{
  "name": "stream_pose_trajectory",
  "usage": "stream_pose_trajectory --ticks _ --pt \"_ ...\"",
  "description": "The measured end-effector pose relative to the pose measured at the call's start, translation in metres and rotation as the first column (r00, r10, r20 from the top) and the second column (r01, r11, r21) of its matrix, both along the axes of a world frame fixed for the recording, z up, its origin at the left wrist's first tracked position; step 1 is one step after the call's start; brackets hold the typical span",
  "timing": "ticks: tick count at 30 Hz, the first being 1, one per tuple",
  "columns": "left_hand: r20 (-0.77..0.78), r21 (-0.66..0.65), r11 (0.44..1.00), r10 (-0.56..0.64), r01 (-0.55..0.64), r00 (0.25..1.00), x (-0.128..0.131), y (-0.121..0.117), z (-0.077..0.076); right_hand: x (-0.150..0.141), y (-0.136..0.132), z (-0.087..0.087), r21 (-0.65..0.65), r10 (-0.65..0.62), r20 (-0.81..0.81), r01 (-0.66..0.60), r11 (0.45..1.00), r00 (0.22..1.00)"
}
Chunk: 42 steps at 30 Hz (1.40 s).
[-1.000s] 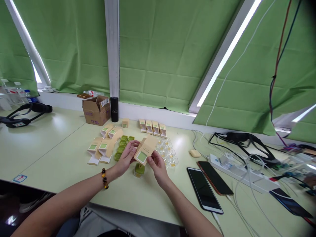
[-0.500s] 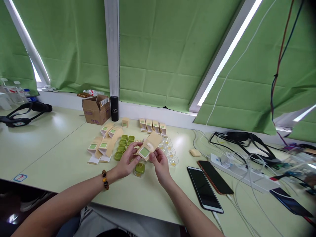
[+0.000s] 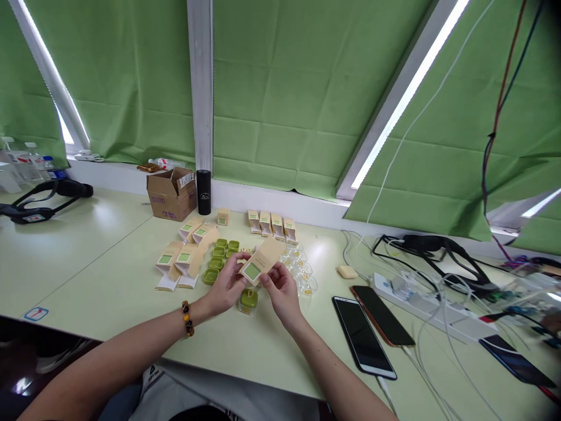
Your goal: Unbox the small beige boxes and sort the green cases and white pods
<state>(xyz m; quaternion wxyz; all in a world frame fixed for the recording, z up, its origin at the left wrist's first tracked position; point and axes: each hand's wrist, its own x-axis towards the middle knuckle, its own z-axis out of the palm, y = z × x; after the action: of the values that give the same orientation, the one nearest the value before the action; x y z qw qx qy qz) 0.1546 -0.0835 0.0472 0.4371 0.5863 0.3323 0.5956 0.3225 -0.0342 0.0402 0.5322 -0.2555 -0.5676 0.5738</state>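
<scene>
Between them, my left hand (image 3: 228, 285) and my right hand (image 3: 281, 293) grip a tan cardboard box (image 3: 263, 259) with a window that shows green. Its upper panel is tilted up and away from me. Fingers of both hands pinch its lower sides. Just below, on the table, sits a small clear container with a green lid (image 3: 248, 299). Several green lids (image 3: 215, 264) lie in rows left of my hands. Clear plastic cups (image 3: 304, 272) stand to the right, partly hidden by my right hand.
Open tan boxes (image 3: 184, 257) lie at the left, and more boxes (image 3: 271, 225) stand in a row at the back. Behind are a brown carton (image 3: 170, 197) and a black cylinder (image 3: 203, 193). Phones (image 3: 363, 337), a power strip (image 3: 429, 306) and cables cover the right side.
The cardboard box has turned slightly and shifted a little left in my hands, so its panel now lies flatter in line with the window. The things on the table stay put.
</scene>
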Motion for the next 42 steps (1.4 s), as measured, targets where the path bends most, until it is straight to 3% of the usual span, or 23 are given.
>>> stream_pose_trajectory --ticks 6,10,16,24,30,37,42 --pt "0.029 -0.024 1.0 0.002 -0.001 1.0 0.001 0.0 0.002 -0.001 -0.002 0.002 -0.022 -0.018 0.014 0.018 1.0 1.0" --pt "-0.041 -0.018 1.0 0.017 -0.018 0.999 -0.002 -0.003 0.002 0.002 0.0 0.003 -0.035 -0.036 0.029 0.037 0.999 0.999" --pt "-0.135 0.085 0.995 0.071 -0.06 0.988 -0.004 -0.002 -0.002 0.003 0.003 0.002 -0.087 -0.018 0.001 0.018 0.996 1.0" --pt "-0.305 0.223 0.954 0.265 -0.202 0.915 -0.003 0.0 0.001 0.002 0.004 0.0 -0.118 -0.008 -0.041 0.003 0.993 0.999" --pt "-0.338 0.278 0.951 0.231 -0.137 0.912 -0.005 0.001 0.004 0.004 0.004 -0.002 -0.201 -0.04 -0.002 0.038 0.979 0.999" --pt "-0.282 0.185 0.961 0.253 -0.206 0.925 -0.004 0.005 -0.009 0.004 0.004 -0.005 -0.168 0.013 -0.014 -0.015 0.986 1.0" --pt "-0.116 0.038 0.997 0.077 -0.073 0.99 -0.003 0.004 -0.005 0.005 0.002 0.002 -0.213 0.017 -0.048 -0.027 0.977 0.999"
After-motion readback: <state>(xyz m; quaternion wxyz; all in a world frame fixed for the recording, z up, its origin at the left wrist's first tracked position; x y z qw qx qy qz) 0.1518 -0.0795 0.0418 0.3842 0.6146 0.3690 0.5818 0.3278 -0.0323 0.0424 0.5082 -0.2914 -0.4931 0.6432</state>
